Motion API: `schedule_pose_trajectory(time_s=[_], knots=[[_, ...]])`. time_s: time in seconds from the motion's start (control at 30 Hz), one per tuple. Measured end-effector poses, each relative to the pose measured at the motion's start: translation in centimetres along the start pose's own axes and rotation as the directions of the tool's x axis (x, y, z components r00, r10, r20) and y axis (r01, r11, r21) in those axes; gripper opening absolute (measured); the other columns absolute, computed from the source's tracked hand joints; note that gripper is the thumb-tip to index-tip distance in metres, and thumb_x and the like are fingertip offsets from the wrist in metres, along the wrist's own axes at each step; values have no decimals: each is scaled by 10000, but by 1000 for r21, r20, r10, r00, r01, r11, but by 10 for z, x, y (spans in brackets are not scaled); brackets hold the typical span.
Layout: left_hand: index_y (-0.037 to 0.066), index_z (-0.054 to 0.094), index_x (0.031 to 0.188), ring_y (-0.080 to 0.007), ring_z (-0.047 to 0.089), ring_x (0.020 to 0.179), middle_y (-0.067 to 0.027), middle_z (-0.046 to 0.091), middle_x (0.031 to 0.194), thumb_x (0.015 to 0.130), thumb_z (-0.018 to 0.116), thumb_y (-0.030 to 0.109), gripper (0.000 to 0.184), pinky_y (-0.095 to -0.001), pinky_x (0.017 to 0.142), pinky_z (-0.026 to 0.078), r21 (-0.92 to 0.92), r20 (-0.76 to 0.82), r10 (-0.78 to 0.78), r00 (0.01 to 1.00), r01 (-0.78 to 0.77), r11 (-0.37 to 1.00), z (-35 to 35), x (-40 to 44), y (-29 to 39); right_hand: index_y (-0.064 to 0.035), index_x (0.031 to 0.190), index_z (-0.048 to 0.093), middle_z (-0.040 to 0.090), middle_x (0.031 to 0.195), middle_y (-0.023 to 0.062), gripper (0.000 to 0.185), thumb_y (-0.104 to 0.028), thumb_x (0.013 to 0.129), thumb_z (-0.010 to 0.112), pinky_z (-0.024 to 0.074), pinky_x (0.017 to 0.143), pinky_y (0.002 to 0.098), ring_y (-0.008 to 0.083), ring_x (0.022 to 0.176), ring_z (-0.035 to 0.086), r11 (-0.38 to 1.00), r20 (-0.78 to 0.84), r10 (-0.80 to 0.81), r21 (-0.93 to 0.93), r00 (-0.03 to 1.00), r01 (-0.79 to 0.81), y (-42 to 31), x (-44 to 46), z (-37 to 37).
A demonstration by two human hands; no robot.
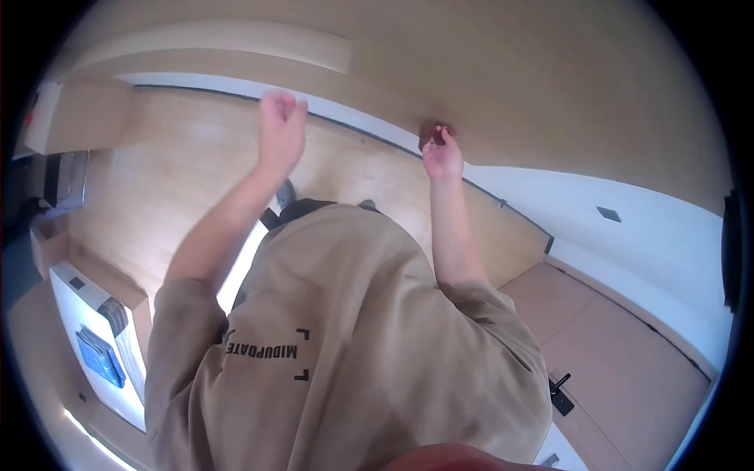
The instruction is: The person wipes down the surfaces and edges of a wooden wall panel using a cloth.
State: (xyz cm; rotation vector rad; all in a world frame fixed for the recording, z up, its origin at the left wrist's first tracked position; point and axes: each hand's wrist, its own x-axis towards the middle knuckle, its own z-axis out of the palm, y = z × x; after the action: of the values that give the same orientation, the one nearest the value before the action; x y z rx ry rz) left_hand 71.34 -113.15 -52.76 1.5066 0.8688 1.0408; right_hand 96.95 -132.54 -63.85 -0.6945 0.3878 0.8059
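Pale floor [188,157] spreads below the raised hands, where the step in hand seems to be handling a small dark red thing [438,136], pinched at the fingertips of the right hand [444,160]. Moving it calls for a steady pinch. Fingers mostly hide its shape, and the left hand [282,133] blurs, curled, its grip impossible to tell.
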Motion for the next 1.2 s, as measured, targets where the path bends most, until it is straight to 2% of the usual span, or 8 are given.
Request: schedule_pose_trajectory(time_s=[0.1, 0.3, 0.5, 0.6, 0.7, 0.97, 1.17, 1.2], knots=[[55, 501, 1069, -41, 391, 654, 53, 408, 735, 912, 655, 74, 221, -209, 587, 354, 91, 241, -181, 954, 163, 982, -32, -35, -22, -68, 990, 543, 614, 965, 62, 42, -66, 988, 501, 509, 812, 299, 187, 909, 610, 947, 156, -3, -316, 988, 52, 14, -73, 73], [63, 498, 1313, -49, 408, 645, 46, 417, 710, 866, 704, 26, 494, -222, 584, 368, 155, 592, -216, 776, 153, 976, -87, 7, 2, -58, 958, 530, 578, 921, 78, 40, -47, 944, 494, 434, 671, 268, 146, 733, 509, 902, 436, 31, -399, 900, 162, 68, -118, 145], [-41, 404, 1423, -152, 638, 798, -159, 650, 1096, 777, 812, 99, 777, -307, 698, 534, -1, 902, -153, 404, 357, 934, -107, 51, 31, -61, 855, 459, 479, 772, 75, 127, -132, 769, 522, 365, 627, 253, 136, 656, 398, 967, 812, 210, -253, 544, 4, 103, -169, 194], [-38, 545, 1299, -154, 636, 757, -149, 679, 1048, 767, 824, 137, 626, -302, 710, 527, -126, 949, 63, 307, 188, 974, -107, 56, 14, -73, 829, 426, 456, 768, 61, 166, -154, 739, 539, 345, 641, 257, 139, 664, 364, 959, 797, 198, -277, 570, 54, 120, -184, 196], [-44, 647, 1117, -147, 637, 762, -113, 701, 896, 787, 812, 176, 430, -298, 710, 515, 255, 942, -270, 201, 95, 962, -121, 70, 41, -90, 825, 408, 462, 823, 46, 151, -34, 736, 515, 319, 610, 217, 99, 684, 354, 932, 679, 73, -308, 730, 193, 129, -201, 193], [-15, 668, 898, -122, 626, 718, -57, 705, 814, 941, 639, 193, 215, -293, 685, 491, 239, 920, -263, 290, 115, 964, -127, 66, 47, -109, 789, 396, 595, 1032, 119, 232, 112, 751, 455, 323, 513, 182, 53, 665, 406, 848, 367, -76, -465, 927, 254, 124, -215, 154], [13, 656, 762, -231, 611, 711, -108, 646, 746, 961, 567, 199, 286, -338, 707, 479, 179, 936, -47, 350, -358, 917, -125, 55, 61, -101, 786, 399, 635, 996, 100, 214, 106, 767, 453, 355, 535, 216, 57, 661, 421, 706, 303, -67, -659, 951, 260, 110, -216, 142], [25, 668, 780, -269, 590, 716, -120, 595, 701, 956, 577, 223, 280, -355, 707, 477, 180, 920, -64, 386, -271, 946, -124, 52, 62, -98, 794, 404, 637, 980, 94, 209, 104, 770, 452, 362, 540, 225, 56, 662, 421, 645, 296, -42, -721, 954, 253, 103, -215, 140]])
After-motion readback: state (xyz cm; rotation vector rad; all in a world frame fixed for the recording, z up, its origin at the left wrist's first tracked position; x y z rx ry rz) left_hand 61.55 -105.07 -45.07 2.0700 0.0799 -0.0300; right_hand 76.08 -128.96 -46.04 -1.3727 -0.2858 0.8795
